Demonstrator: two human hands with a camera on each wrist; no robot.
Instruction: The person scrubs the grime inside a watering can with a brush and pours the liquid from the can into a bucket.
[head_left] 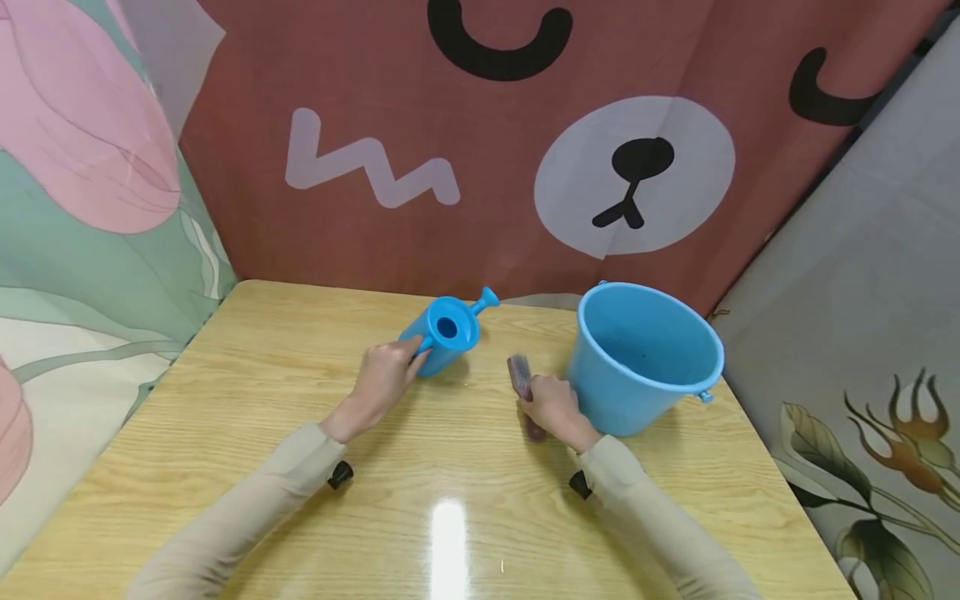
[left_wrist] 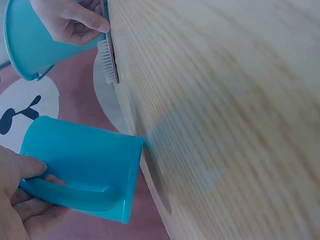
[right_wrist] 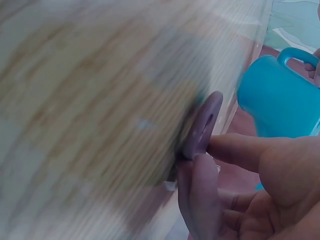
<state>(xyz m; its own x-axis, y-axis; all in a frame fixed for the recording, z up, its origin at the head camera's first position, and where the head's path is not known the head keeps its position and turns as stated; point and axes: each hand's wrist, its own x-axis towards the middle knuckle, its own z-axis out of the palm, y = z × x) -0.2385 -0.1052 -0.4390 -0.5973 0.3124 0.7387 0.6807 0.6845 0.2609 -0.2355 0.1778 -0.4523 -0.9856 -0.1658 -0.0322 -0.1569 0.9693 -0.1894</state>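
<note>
My left hand (head_left: 381,379) grips the handle of a blue watering can (head_left: 450,354), its thumb over the handle in the left wrist view. The can's base edge (left_wrist: 134,175) is close to the tabletop; whether it touches is unclear. To the right, my right hand (head_left: 553,407) pinches a brush (head_left: 519,375) by its purplish-brown handle (right_wrist: 204,127). Pale bristles (left_wrist: 106,61) face up from the brush, which is low over or on the wood. Right beside that hand stands a large blue bucket (head_left: 611,387), upright with its mouth upward.
Both hands work over a light wooden table (head_left: 420,492). Behind it hangs a reddish-brown cloth (head_left: 360,242) with a bear face. Floral cloths hang at the left (head_left: 82,275) and right (head_left: 840,275) sides. The bucket is near the table's right edge.
</note>
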